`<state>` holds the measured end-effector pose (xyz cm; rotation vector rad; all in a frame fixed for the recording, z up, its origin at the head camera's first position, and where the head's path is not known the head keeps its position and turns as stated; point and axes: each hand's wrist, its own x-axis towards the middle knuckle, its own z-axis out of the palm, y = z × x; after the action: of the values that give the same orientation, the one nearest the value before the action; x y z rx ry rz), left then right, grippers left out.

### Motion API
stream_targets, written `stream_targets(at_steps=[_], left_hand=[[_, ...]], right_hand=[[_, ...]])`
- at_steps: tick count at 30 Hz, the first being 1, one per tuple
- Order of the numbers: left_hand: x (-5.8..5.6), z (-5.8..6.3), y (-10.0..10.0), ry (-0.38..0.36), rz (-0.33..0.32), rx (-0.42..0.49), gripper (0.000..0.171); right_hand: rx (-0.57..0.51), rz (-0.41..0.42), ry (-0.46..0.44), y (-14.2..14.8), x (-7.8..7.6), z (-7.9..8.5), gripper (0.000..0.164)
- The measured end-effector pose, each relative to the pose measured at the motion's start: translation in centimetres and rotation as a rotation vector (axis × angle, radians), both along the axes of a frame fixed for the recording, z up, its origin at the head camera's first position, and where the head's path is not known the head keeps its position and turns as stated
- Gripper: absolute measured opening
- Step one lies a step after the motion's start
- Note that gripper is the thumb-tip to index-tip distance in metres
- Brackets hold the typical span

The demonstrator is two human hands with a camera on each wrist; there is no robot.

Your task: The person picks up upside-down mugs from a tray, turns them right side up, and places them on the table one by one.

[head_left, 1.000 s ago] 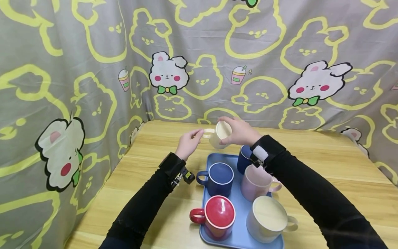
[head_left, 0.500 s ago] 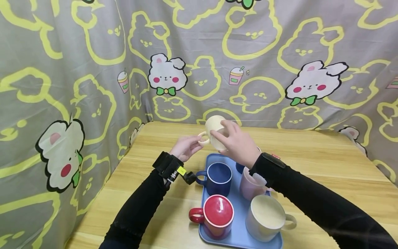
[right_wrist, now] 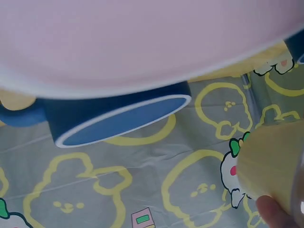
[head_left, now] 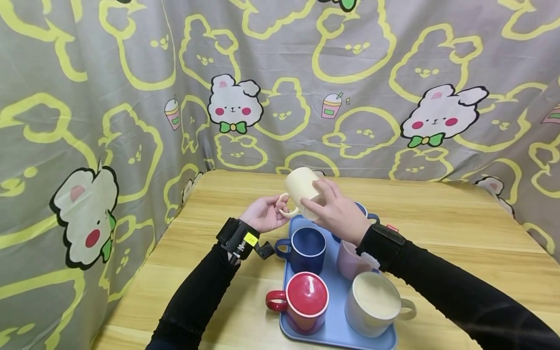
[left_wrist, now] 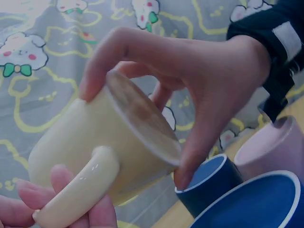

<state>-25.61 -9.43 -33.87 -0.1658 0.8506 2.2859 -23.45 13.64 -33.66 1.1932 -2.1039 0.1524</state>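
A cream mug (head_left: 301, 183) is held tilted above the far end of the blue tray (head_left: 336, 296). My left hand (head_left: 264, 215) grips its handle, fingers passing through the loop in the left wrist view. My right hand (head_left: 342, 216) holds the mug's body near its pale-rimmed end, thumb and fingers spread to either side. The right wrist view catches only part of the mug (right_wrist: 270, 161) and one fingertip. Below on the tray stand a dark blue mug (head_left: 308, 250) and a pink mug (head_left: 350, 260), partly hidden by my right wrist.
Nearer me on the tray are a red mug (head_left: 307, 297), handle left, and a wider cream mug (head_left: 375, 307), handle right. Another blue mug (head_left: 361, 209) sits mostly behind my right hand. A patterned curtain (head_left: 280, 87) hangs behind the wooden table (head_left: 459, 223).
The cream mug has been turned over from its earlier lean, its pale-rimmed end swinging down and right. My right hand has rolled round with it; my left fingers have moved further into the handle.
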Motion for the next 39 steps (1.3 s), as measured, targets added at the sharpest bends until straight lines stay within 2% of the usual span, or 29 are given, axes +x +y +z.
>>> stream_targets(at_steps=[3,7,9,11,14,17,20,23,25,29,30,32,36,38,39], left_hand=[[0.3,0.3,0.1,-0.023,0.016,0.095,0.034],[1.1,1.1,0.4,-0.047,0.038,0.268,0.029],[1.5,1.7,0.7,-0.012,0.063,0.305,0.029],[1.7,2.1,0.9,0.059,0.100,0.303,0.029],[1.8,2.0,1.2,0.220,0.188,0.205,0.029],[1.5,1.0,1.2,0.379,0.300,0.072,0.029],[1.0,-0.5,0.6,0.523,0.398,-0.087,0.027],[0.4,-2.0,-0.1,0.626,0.466,-0.268,0.024],[0.0,-2.9,-0.6,0.653,0.493,-0.378,0.022],[-0.7,-4.9,-1.5,0.642,0.544,-0.526,0.021],[-0.8,-5.3,-1.8,0.639,0.556,-0.555,0.021],[-0.6,-5.4,-2.0,0.629,0.572,-0.607,0.021],[-1.2,-6.6,-2.5,0.605,0.584,-0.717,0.020],[-1.8,-7.7,-2.9,0.625,0.593,-0.734,0.018],[-2.3,-8.7,-3.1,0.635,0.599,-0.746,0.018]], right_hand=[[-0.024,0.019,0.009,0.2,-0.1,-0.2,0.064],[-0.066,0.012,0.021,0.3,-0.2,-0.2,0.066],[-0.076,0.002,0.006,0.3,-0.3,-0.1,0.064],[-0.064,0.003,-0.042,0.4,-0.2,0.0,0.062],[-0.028,0.017,-0.149,0.8,0.0,0.5,0.064],[-0.016,0.000,-0.245,2.1,0.6,1.1,0.070],[-0.058,-0.077,-0.306,4.6,1.3,1.3,0.066],[-0.109,-0.202,-0.377,7.7,2.3,0.9,0.059],[-0.132,-0.299,-0.422,9.9,3.0,0.1,0.058],[-0.175,-0.438,-0.482,13.6,4.4,-2.4,0.061],[-0.185,-0.462,-0.491,14.3,4.6,-3.1,0.062],[-0.205,-0.499,-0.505,15.4,5.0,-4.6,0.063],[-0.215,-0.577,-0.530,17.2,5.9,-7.4,0.064],[-0.201,-0.615,-0.554,17.8,6.4,-8.6,0.064],[-0.192,-0.628,-0.567,18.0,6.7,-9.1,0.065]])
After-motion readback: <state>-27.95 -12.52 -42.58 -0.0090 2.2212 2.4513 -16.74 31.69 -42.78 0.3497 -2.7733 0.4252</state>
